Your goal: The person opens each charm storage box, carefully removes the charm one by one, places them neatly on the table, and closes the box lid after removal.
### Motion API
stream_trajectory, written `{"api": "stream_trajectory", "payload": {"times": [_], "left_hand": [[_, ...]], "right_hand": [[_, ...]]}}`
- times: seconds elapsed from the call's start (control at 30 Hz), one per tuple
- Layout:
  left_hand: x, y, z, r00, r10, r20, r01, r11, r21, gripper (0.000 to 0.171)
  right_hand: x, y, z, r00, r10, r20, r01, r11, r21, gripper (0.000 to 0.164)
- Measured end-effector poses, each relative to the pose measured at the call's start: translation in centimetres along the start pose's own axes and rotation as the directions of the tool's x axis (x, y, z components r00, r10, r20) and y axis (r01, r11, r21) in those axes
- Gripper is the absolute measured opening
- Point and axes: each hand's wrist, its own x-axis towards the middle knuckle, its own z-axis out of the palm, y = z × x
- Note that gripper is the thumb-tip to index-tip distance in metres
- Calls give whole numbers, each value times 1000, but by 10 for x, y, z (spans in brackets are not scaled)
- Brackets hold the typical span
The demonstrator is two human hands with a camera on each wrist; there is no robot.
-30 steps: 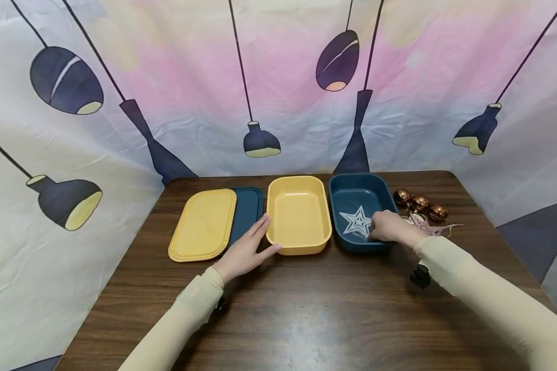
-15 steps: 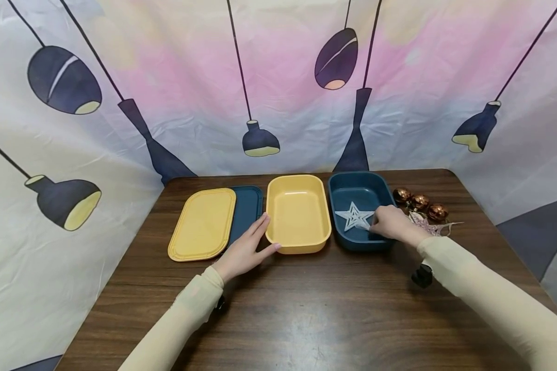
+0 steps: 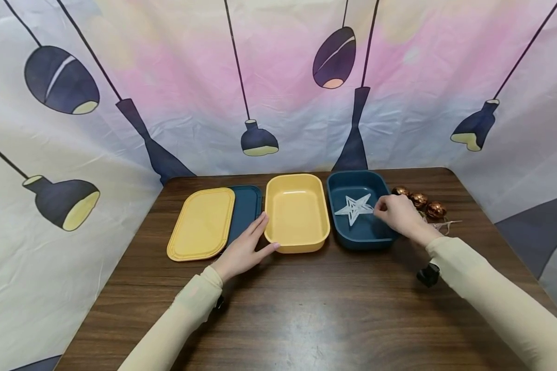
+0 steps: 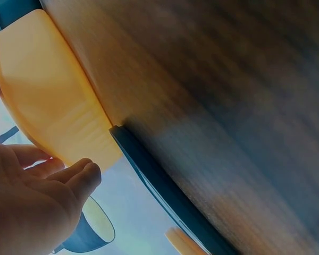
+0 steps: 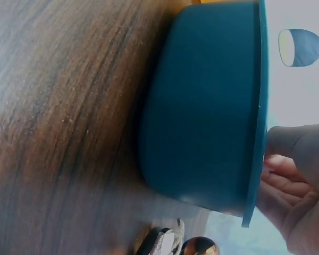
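Observation:
In the head view, a white openwork star ornament [image 3: 354,209] is over the inside of the dark blue box [image 3: 353,240]. My right hand [image 3: 403,217] is above that box's right side and pinches the star at its right tip. In the right wrist view, the blue box's wall [image 5: 207,111] hides the star and some of the fingertips. The yellow box [image 3: 298,247] stands just left of the blue one, with nothing in it. My left hand [image 3: 242,252] rests against its left side and near corner, fingers straight and spread.
A yellow lid [image 3: 201,224] partly overlaps a dark blue lid [image 3: 247,208] left of the yellow box. Several shiny copper balls [image 3: 419,200] lie right of the blue box. A pinkish ornament there is mostly hidden behind my right hand. A printed cloth [image 3: 190,93] hangs behind the table [image 3: 306,309].
My right hand has risen and drawn slightly right, toward the box's right rim. The star has moved up with it and turned. My left hand has stayed on the yellow box.

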Motion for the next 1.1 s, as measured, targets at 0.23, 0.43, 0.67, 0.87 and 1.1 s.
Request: {"api": "stream_trajectory", "payload": {"times": [0.23,0.43,0.67,0.87,1.1], "left_hand": [[0,-1,1,1000,0,2,0,1000,0,92],[0,-1,1,1000,1,-1,-1,1000,0,94],[1,-2,0,1000,-1,3,1,1000,3,94],[2,0,-1,1000,3,-2,-3,1000,4,93],[1,-1,0,1000,9,-3,-9,1000,-5,92]], "right_hand": [[-2,0,-6,993,3,-116,2,999,41,13],[-5,5,-18,971,35,-237,-21,998,61,14],[-15,16,-40,952,119,-281,-96,991,94,21],[-28,28,-59,931,142,-335,-126,990,71,24],[-45,45,-77,905,192,-379,-193,981,35,27]]}}
